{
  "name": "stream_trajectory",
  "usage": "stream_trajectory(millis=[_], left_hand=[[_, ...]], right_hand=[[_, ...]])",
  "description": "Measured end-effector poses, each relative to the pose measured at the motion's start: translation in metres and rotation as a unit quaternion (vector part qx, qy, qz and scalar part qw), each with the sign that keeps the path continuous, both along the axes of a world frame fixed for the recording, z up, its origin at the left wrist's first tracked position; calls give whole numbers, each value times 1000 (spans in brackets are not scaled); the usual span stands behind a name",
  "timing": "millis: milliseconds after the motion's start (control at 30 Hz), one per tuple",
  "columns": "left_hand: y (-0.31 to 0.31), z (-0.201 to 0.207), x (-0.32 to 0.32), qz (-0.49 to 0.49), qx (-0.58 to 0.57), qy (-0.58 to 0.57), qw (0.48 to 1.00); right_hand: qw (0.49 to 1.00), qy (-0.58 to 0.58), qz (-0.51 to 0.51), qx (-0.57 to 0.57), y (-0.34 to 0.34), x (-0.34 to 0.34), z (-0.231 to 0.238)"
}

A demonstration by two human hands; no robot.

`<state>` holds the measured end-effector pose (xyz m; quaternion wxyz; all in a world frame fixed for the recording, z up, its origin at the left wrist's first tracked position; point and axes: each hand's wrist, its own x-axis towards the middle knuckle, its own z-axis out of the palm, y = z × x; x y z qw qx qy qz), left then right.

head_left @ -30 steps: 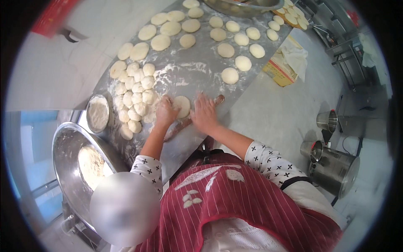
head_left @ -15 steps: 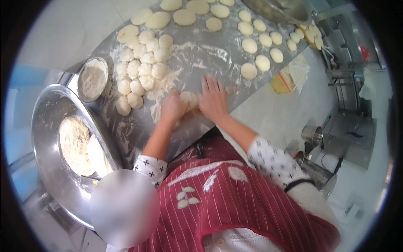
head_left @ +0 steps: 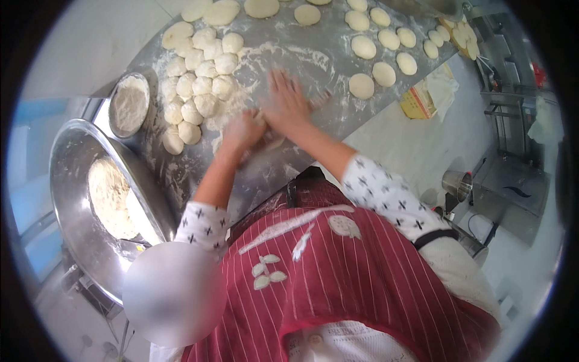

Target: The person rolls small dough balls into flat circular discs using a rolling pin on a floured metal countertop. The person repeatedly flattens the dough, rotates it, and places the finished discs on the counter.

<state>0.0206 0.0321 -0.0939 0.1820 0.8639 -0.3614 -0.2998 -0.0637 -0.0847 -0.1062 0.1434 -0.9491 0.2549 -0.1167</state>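
The right hand (head_left: 284,104) lies over the rolling pin (head_left: 319,100), fingers outstretched — left hand (head_left: 243,131) curled, grip too blurred to tell.

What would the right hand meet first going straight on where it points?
The right hand would likely first meet smeared flour, then perhaps a flat dough round near the picture's top edge; blur leaves the line uncertain.

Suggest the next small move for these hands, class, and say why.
Probably a short roll of the brown, cylindrical wooden rolling pin: the bare left hand and bare right hand, both blurred, are at it, its end showing beyond the right. Flattened, round, pale dough discs lie farther up the grey table.
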Motion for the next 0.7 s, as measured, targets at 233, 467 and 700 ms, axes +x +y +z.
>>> stream_trajectory(millis=[233,467,700], left_hand=[[19,-5,1,60,-116,-11,991],[8,-37,19,-46,-20,-12,999],[31,-13,-7,116,-162,-62,978]], right_hand=[[998,35,42,3,26,-81,9],[997,-70,6,-10,6,8,-1],[998,42,39,-8,33,-90,11]])
